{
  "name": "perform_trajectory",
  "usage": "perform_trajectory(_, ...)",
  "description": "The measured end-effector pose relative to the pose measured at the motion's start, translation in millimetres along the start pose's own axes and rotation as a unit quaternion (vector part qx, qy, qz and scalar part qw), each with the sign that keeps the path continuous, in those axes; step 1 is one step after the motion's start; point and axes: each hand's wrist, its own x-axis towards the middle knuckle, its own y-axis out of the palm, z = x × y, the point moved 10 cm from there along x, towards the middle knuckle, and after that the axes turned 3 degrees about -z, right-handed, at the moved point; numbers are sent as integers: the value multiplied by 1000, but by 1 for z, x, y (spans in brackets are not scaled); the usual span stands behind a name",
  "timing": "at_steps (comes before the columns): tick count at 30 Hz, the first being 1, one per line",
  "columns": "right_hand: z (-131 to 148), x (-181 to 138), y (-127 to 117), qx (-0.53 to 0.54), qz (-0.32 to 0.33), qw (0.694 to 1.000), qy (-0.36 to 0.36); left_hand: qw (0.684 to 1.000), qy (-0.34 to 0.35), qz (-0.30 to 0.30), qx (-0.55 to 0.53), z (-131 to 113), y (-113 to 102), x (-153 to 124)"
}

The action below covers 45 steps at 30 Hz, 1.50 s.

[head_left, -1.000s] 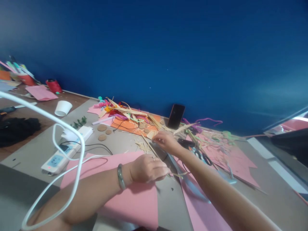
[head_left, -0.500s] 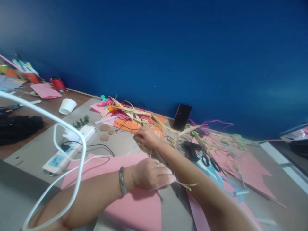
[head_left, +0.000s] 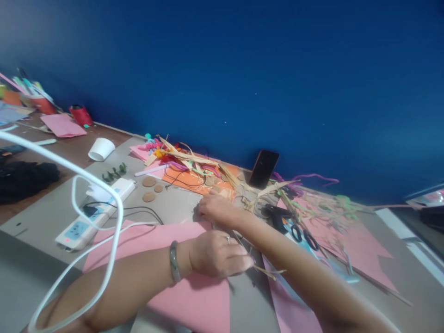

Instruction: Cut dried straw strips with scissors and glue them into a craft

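Observation:
My left hand [head_left: 222,254], with a ring and a bangle at its wrist, is closed over the edge of a pink paper sheet [head_left: 197,300]. Thin dry raffia strands [head_left: 269,271] stick out from its fingertips to the right. My right arm reaches across in front, beyond the left hand. Its right hand [head_left: 217,209] is curled, knuckles up, just past the sheet; what its fingers pinch is hidden. Behind it are an orange sheet [head_left: 180,178] and a heap of straw-coloured raffia [head_left: 190,159].
A white cable [head_left: 120,208] loops over my left forearm near a power strip [head_left: 79,229]. Around lie small wooden discs [head_left: 149,181], a paper cup [head_left: 101,149], a leaning phone [head_left: 264,169], a black glue gun [head_left: 275,215] and scissors [head_left: 305,236].
My right hand has drawn back slightly, nearer and to the right. The raffia strands in my left hand have swung a little downward. The view has shifted slightly.

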Motion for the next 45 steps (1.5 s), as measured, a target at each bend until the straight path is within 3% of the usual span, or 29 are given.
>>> perform_trajectory(6, 11, -1, 3, -107, 8, 994, -29, 1000, 9, -15, 0, 0, -1, 1)
perform_trajectory(14, 13, -11, 3, 4, 14, 997, -71, 997, 19, -71, 9, -4, -10, 3)
perform_trajectory(19, 12, -14, 12, -29, 8, 997, -73, 998, 15, -67, 4, -3, -12, 4)
perform_trajectory(23, 2, -12, 15, -63, 17, 997, -31, 999, 14, -51, 6, -2, -10, 4)
perform_trajectory(28, -26, -11, 13, 68, -34, 993, 87, 999, 8, -35, 8, -1, -6, 2)
perform_trajectory(31, -47, -18, 10, 249, -99, 949, 164, 1000, 7, -21, 10, 0, -2, 0)
perform_trajectory(35, -71, -33, 11, 507, -176, 813, 225, 1000, 13, 0, 13, 0, 1, -2)
perform_trajectory(37, -79, -40, 11, 572, -201, 756, 245, 1000, 14, -3, 7, -1, -2, -1)
perform_trajectory(40, -87, -51, 10, 621, -223, 703, 267, 1000, -2, -12, -17, 0, -6, 0)
perform_trajectory(43, -93, -68, 11, 644, -248, 656, 305, 987, -115, -43, -98, 20, -11, -1)
perform_trajectory(45, -98, -84, 11, 648, -277, 623, 340, 945, -257, -89, -180, 48, -12, -11)
